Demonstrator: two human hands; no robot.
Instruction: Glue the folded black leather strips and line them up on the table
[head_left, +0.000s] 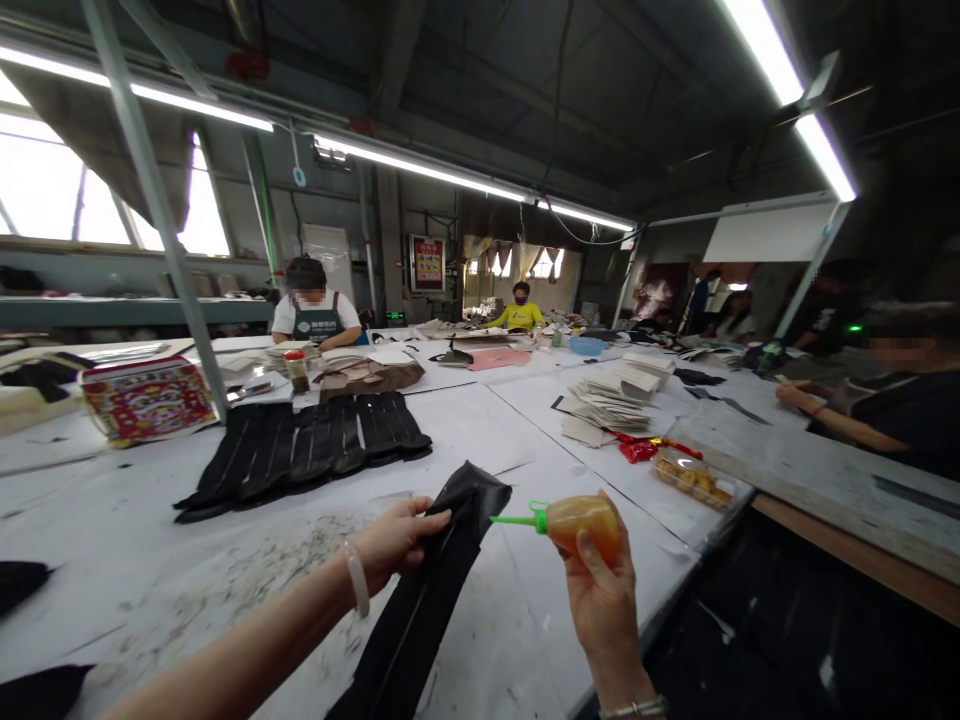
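My left hand [405,540] is closed on a long black strip of material [431,610], thumb on top, near its far end. That end is lifted and folded over, and the strip runs down toward the bottom edge. In my right hand [604,585] is a squeeze bottle [581,525] of amber liquid, probably glue, with a green nozzle. The bottle lies nearly level, its nozzle pointing left at the strip's folded end; I cannot tell whether the tip touches it. Beyond my left hand, several black pieces [315,445] lie side by side on the white table [247,560].
Stacked pale sheets [615,395] stand right of centre, near a clear box of yellowish pieces [694,478] and a red packet [637,450]. A patterned red box [150,400] sits left beside a metal post [161,210]. Several people work around the table, one close on the right [892,410].
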